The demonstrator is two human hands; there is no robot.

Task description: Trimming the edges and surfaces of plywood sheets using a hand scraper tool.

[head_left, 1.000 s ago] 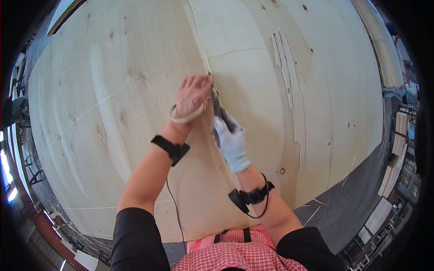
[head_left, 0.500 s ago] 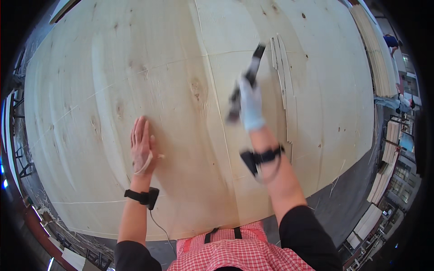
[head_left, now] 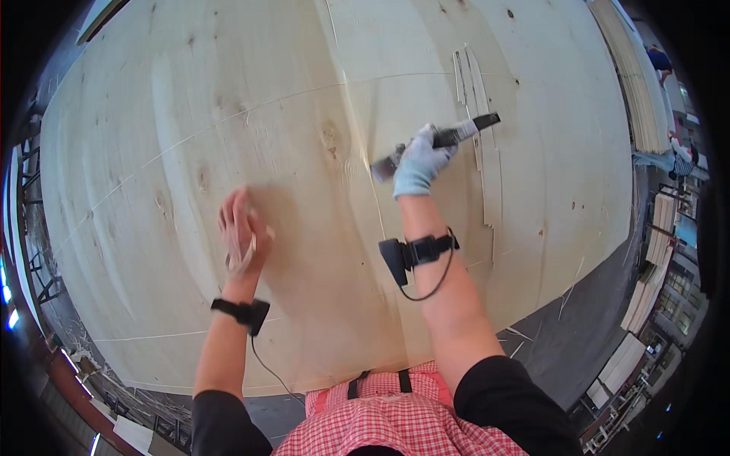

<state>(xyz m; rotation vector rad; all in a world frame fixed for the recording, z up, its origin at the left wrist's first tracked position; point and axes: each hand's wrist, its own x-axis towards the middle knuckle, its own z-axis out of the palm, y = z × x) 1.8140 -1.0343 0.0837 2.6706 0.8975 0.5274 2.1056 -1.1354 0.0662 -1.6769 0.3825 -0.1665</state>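
Observation:
A large, pale wooden veneer sheet with brown knots lies in front of me, a long seam running down its middle. My left hand is bare but for a thin pale band round it. It hovers at or just over the sheet left of the seam, fingers loosely bent and holding nothing; contact with the wood I cannot tell. In a pale glove, my right hand is closed round a long grey-and-black hand tool. The tool's dark tip points right toward a jagged, splintered strip in the veneer; its blurred grey end lies over the seam.
Stacked boards stand beyond the sheet's right edge, with a person near them. More board piles lie farther down the right. Wood scraps litter the lower left. Dark floor shows past the sheet's curved edge.
My right hand has swung round, turning the tool from nearly upright to pointing right. My left hand's fingers, flat before, are now more bent.

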